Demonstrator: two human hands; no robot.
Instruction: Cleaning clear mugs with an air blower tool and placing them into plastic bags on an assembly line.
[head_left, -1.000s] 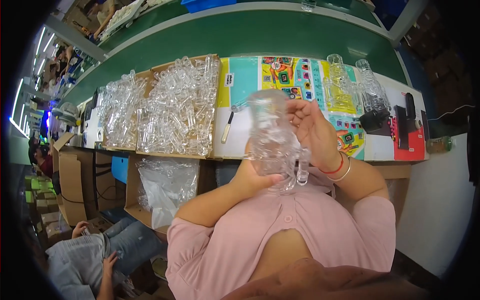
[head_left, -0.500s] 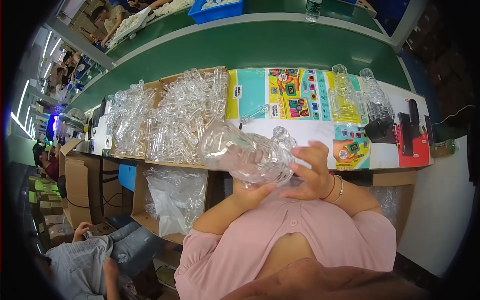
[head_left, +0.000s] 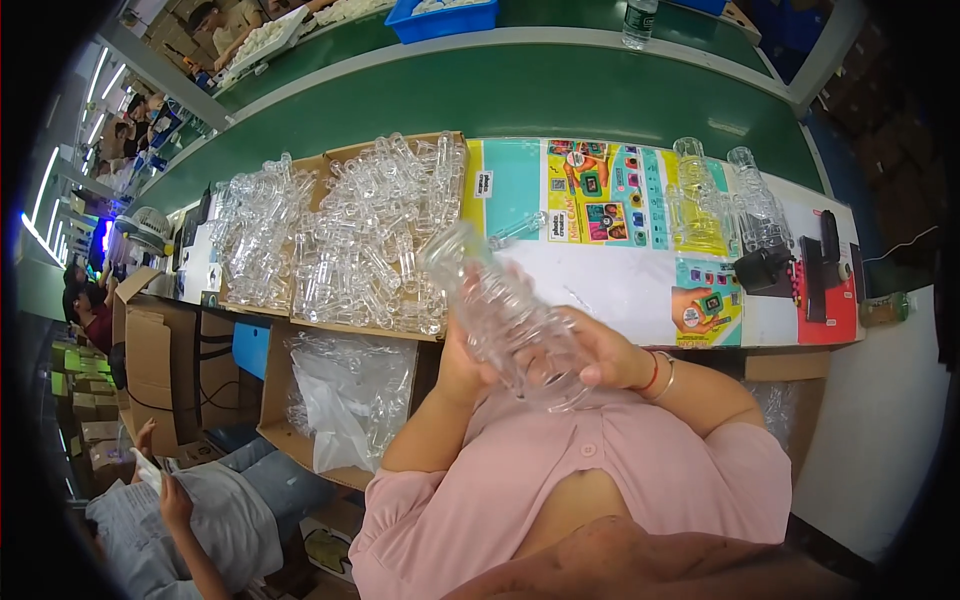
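Both of my hands hold a clear glass vessel (head_left: pixel 505 315) with a ringed, bulging body, in front of my chest. Its narrower end tilts up and to the left, and its wide round end faces my chest. My left hand (head_left: pixel 468 362) is wrapped round its left side, partly seen through the glass. On the right side near the wide end, my right hand (head_left: pixel 608 352) grips it with bent fingers. Just beyond the vessel, a small clear tube-shaped piece (head_left: pixel 520 230) lies on the printed sheet (head_left: pixel 600 275) covering the table.
Left on the table, a cardboard tray (head_left: pixel 468 165) holds many clear glass pieces (head_left: pixel 375 240). Two similar clear vessels (head_left: pixel 698 200) stand at the right, beside a black object (head_left: pixel 762 265). An opened box with plastic bags (head_left: pixel 345 400) sits below the table edge. Another person (head_left: pixel 190 520) is at lower left.
The vessel has been turned over in my hands: its wide end, earlier up and left, now faces my chest. My right hand has closed on it. The person at lower left now holds something white.
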